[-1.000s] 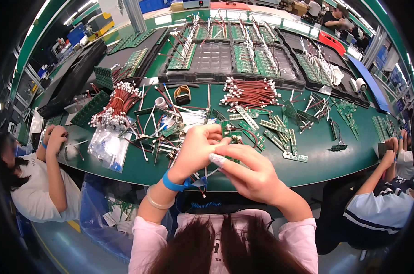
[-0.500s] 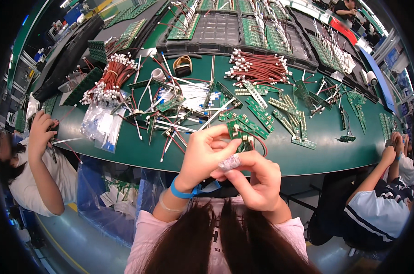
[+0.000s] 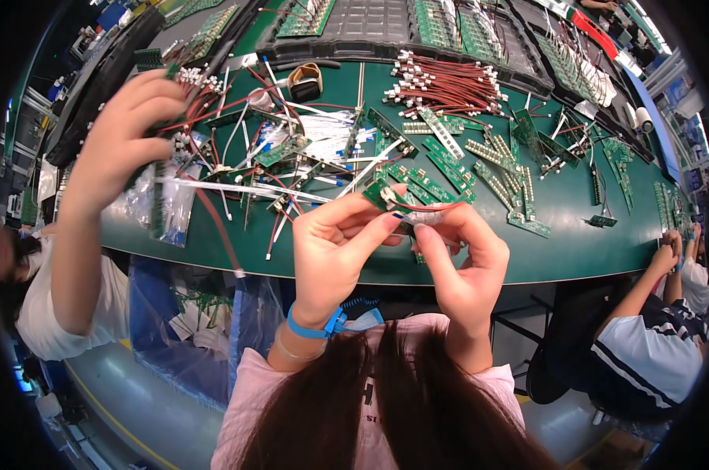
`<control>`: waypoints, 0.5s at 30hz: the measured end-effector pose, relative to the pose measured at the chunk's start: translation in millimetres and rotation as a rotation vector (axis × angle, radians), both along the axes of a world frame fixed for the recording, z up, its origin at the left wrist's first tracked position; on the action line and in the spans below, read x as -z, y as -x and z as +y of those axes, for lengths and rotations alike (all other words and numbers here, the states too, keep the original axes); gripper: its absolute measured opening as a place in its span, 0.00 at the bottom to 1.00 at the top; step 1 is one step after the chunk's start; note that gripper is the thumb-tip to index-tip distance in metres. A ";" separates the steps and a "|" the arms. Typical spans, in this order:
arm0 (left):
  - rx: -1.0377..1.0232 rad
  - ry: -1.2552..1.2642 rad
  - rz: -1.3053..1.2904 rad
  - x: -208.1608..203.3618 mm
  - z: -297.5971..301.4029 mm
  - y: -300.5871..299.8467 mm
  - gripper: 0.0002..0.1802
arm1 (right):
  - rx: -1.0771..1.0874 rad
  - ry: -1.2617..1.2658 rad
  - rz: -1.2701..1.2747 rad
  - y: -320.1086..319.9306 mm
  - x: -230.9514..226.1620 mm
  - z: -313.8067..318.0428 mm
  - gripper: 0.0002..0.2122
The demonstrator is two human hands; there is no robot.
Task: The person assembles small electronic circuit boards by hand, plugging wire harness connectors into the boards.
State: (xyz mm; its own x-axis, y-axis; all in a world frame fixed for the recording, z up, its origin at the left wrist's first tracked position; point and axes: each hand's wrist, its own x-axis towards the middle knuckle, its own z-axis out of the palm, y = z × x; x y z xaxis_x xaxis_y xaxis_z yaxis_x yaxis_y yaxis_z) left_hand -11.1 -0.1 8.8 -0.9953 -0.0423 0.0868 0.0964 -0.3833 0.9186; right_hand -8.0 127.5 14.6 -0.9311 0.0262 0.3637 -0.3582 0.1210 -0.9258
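Observation:
My left hand (image 3: 327,247) is closed on a small green circuit board (image 3: 378,194), thumb and fingers pinched at its near side. A red and dark wire runs from this board over toward my right hand (image 3: 468,254). That hand is closed too, its thumb and index fingertip meeting close to my left thumb; what lies between them is too small to make out. A crinkled pale wrap (image 3: 425,218) covers the right index finger. Just beyond my hands lie several narrow green circuit boards (image 3: 421,184). A blue wrist strap (image 3: 307,330) circles my left wrist.
At the left, a co-worker's hand (image 3: 127,129) holds a board with white flat cables (image 3: 237,189) and red wires over the table. Red wire bundles (image 3: 448,88), white flat cables (image 3: 315,129) and black trays (image 3: 378,35) lie farther back. A blue lined bin (image 3: 174,345) stands below the table edge.
My hands have tilted the circuit board and brought their fingertips together at its near edge. The co-worker's hand at left has moved up and right over the table with a wired board.

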 end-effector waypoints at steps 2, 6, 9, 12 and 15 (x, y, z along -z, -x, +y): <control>-0.012 -0.003 0.022 -1.5 -0.3 -1.7 0.10 | -0.010 -0.019 0.046 2.0 0.5 0.8 0.04; -0.015 -0.027 0.061 0.2 0.6 -4.0 0.09 | 0.004 -0.051 0.146 4.0 4.5 0.0 0.04; -0.033 -0.044 0.113 -1.1 1.7 -5.5 0.09 | 0.047 -0.053 0.137 4.2 3.2 -2.1 0.05; -0.018 -0.042 0.097 -1.6 2.1 -6.5 0.10 | 0.096 -0.054 0.105 2.6 1.9 -4.0 0.06; -0.092 -0.133 0.127 0.5 5.1 -7.9 0.10 | 0.131 -0.096 0.126 3.2 5.8 -5.3 0.06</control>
